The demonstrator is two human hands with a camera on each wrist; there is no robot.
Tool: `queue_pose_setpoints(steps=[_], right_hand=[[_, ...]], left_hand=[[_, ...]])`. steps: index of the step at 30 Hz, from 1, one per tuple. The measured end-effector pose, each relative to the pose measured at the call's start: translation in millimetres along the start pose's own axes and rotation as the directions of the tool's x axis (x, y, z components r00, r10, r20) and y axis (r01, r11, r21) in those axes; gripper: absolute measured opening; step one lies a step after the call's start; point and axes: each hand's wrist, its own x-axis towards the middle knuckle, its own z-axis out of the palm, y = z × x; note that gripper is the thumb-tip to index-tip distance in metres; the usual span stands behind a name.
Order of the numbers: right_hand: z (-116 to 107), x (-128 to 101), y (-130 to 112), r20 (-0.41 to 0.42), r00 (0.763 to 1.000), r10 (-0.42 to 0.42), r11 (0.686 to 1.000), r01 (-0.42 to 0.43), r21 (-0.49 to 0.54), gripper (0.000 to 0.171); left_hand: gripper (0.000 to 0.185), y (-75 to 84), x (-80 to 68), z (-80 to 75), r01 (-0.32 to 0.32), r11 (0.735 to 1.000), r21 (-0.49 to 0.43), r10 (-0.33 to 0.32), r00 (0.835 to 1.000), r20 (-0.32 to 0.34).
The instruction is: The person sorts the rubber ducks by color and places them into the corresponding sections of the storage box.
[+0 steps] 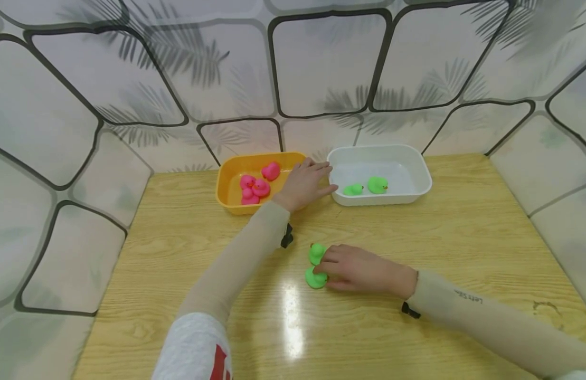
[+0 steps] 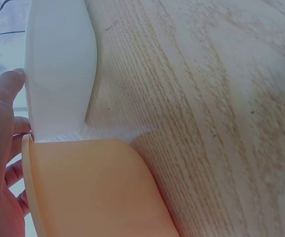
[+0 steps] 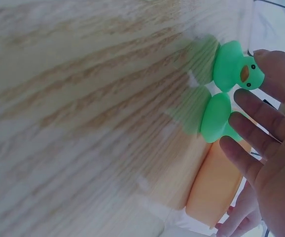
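Two green rubber ducks (image 1: 317, 253) (image 1: 315, 278) stand side by side on the wooden table (image 1: 179, 253). My right hand (image 1: 323, 266) lies over them, its straight fingers touching both; the right wrist view shows one duck's face (image 3: 233, 66) at my fingertip (image 3: 268, 59) and the other duck (image 3: 216, 118) beside it. My left hand (image 1: 331, 178) rests flat on the right end of the orange tray (image 1: 225, 184), fingers stretched toward the white tray (image 1: 418, 158), holding nothing. The left wrist view shows my thumb (image 2: 7, 91) by the white tray (image 2: 58, 64) and the orange tray (image 2: 93, 192).
Several pink ducks (image 1: 256, 186) lie in the orange tray. Two green ducks (image 1: 353, 189) (image 1: 377, 184) sit in the white tray. Both trays stand at the table's far edge against a patterned backdrop (image 1: 321, 63) that wraps round the sides.
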Motion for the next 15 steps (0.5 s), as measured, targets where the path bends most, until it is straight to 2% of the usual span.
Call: queue_pose_setpoints(steps=[10,15], right_hand=[[-3.1,-2.8,-6.2,0.014,1.0,0.021,1.0,-0.02,-0.021,0.021],[-4.5,-6.1,-8.7,0.018,0.999,0.036,0.999,-0.035,-0.009,0.023]], left_hand=[[0.067,0.2,-0.3,-0.7,-0.001,1.0,-0.01,0.001,1.0,0.0],[0.067,-0.3,0.3,0.3,-0.002,1.0,-0.007,0.002,1.0,-0.001]])
